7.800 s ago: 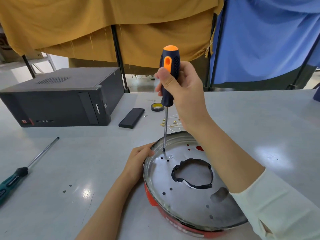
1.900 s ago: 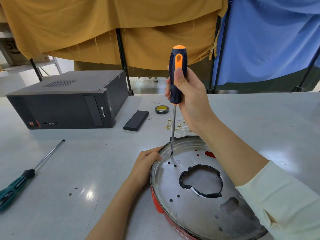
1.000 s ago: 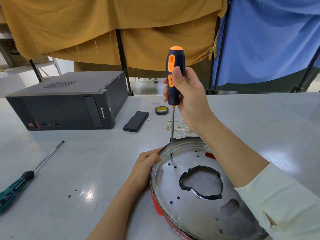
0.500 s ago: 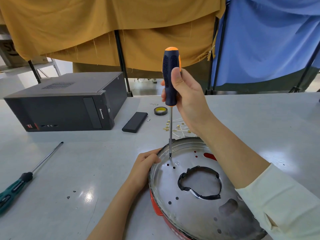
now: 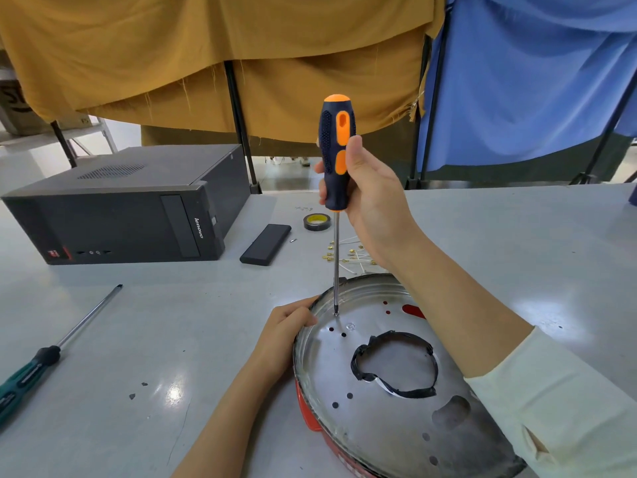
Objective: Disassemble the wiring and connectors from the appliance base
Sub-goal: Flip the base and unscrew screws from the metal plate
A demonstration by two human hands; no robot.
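The appliance base (image 5: 375,419), a round metal plate with a red rim, lies upside down at the table's near edge. A black ring of tape or gasket (image 5: 396,367) frames its central hole. My right hand (image 5: 368,194) grips an orange and dark blue screwdriver (image 5: 336,153) upright, its tip set on a screw near the plate's far left rim. Holding that left rim is my left hand (image 5: 286,334), fingers curled over the edge. Loose white wires with brass connectors (image 5: 348,255) lie on the table behind the base.
A black computer case (image 5: 127,208) stands at the back left. A flat black box (image 5: 266,243) and a roll of black tape (image 5: 317,221) lie beside it. A green-handled screwdriver (image 5: 51,353) rests at the left. Yellow and blue cloths hang behind the table.
The screwdriver handle has turned in my right hand, its orange inlay now facing me. Its tip stays on the same screw, and my left hand keeps its hold on the rim.
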